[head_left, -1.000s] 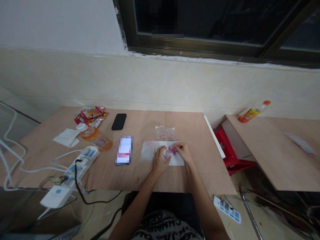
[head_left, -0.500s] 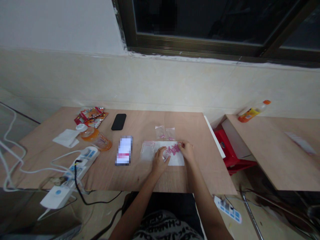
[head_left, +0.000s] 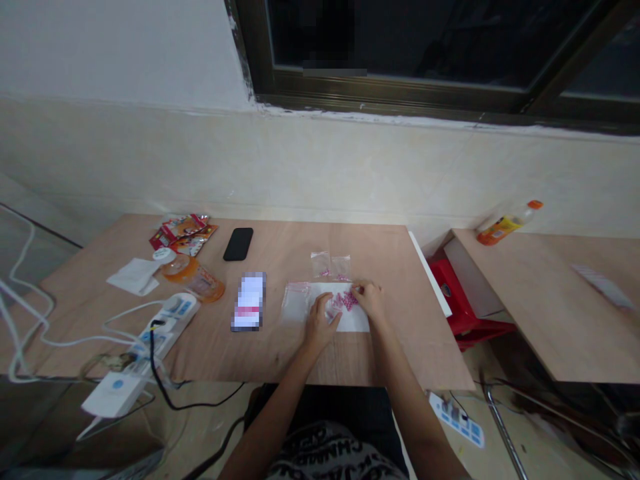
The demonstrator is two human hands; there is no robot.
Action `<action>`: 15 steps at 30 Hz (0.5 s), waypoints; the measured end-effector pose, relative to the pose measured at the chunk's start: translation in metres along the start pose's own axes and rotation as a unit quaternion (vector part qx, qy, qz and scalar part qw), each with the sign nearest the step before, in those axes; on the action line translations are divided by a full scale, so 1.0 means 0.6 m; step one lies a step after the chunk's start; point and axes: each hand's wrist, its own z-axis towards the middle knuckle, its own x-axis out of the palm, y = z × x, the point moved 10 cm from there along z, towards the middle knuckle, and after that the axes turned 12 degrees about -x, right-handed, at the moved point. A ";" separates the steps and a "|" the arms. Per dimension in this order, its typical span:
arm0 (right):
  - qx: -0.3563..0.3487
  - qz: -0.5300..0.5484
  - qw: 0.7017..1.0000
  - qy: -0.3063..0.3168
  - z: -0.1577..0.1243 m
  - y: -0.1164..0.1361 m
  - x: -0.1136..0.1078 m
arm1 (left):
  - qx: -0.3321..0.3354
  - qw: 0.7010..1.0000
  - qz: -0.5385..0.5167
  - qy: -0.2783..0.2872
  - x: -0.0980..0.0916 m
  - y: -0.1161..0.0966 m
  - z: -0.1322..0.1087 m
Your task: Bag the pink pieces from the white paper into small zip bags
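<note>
A white sheet of paper [head_left: 356,321] lies on the wooden table [head_left: 280,353] with a small heap of pink beads [head_left: 346,299] on it. My left hand [head_left: 321,322] rests on the sheet's left part, fingers curled by the beads. My right hand [head_left: 370,298] sits at the heap's right side, fingertips pinched together over the beads; what they hold is too small to see. A clear plastic bag [head_left: 295,301] lies just left of the sheet. Two small clear bags [head_left: 331,265] with a few pink beads lie behind it.
To the left lie a blurred card [head_left: 249,301], a black phone [head_left: 238,243], an orange bottle on its side [head_left: 196,278], a white tissue [head_left: 135,276], snack packets [head_left: 183,233] and a white power strip [head_left: 160,327] with cables. A second table [head_left: 560,313] stands right, bearing an orange bottle [head_left: 507,223].
My right hand has shifted slightly over the bead heap, first right, then back left. My left hand has stayed on the sheet.
</note>
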 end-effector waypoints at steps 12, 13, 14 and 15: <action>0.002 0.010 1.000 -0.013 0.003 -0.003 0.002 | -0.005 1.000 0.013 -0.005 -0.002 0.001 0.000; 0.005 0.011 1.000 -0.013 0.004 -0.003 0.002 | -0.004 1.000 0.017 -0.008 -0.003 0.000 0.000; 0.006 0.011 1.000 -0.013 0.004 -0.004 0.002 | -0.003 1.000 0.021 -0.010 -0.003 -0.001 0.000; 0.007 0.012 1.000 -0.014 0.004 -0.004 0.003 | -0.001 1.000 0.024 -0.013 -0.004 -0.001 0.000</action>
